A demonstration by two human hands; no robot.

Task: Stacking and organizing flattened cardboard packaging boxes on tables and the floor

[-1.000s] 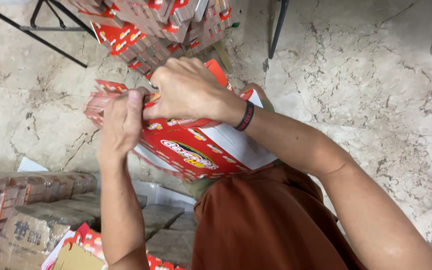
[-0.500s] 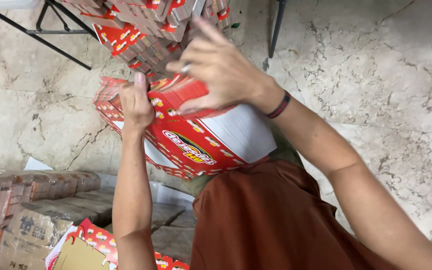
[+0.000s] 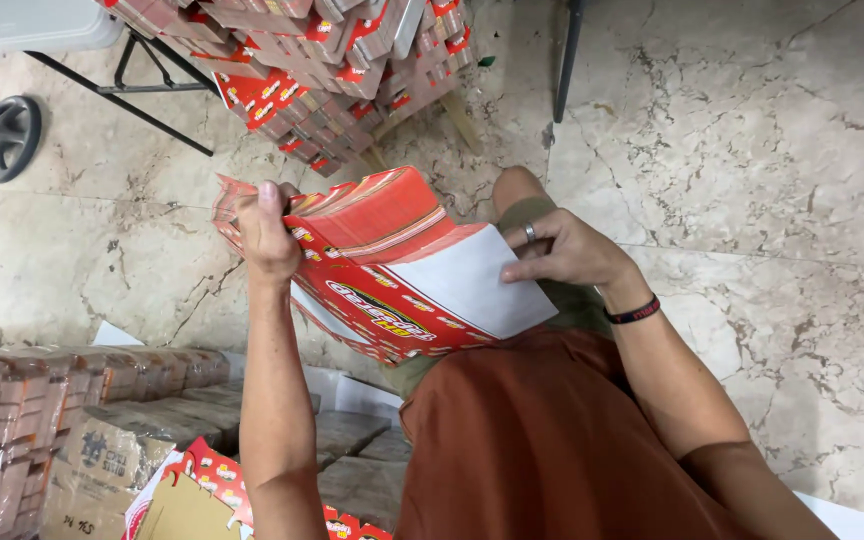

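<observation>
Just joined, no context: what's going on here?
A person holds a thick stack of flat red printed cartons above their lap. The left hand grips its left end, and the right hand rests on the white face of the top sheet. More bundled cartons are piled on the marble floor ahead.

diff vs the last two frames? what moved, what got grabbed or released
The right hand came off the top of the stack of flat red cartons and slid right; its fingertips now rest on the white face at the stack's right end. The stack itself tilted, fanning its edges up. The left hand kept its grip on the stack's left end. The carton pile behind stayed as it was.
</observation>
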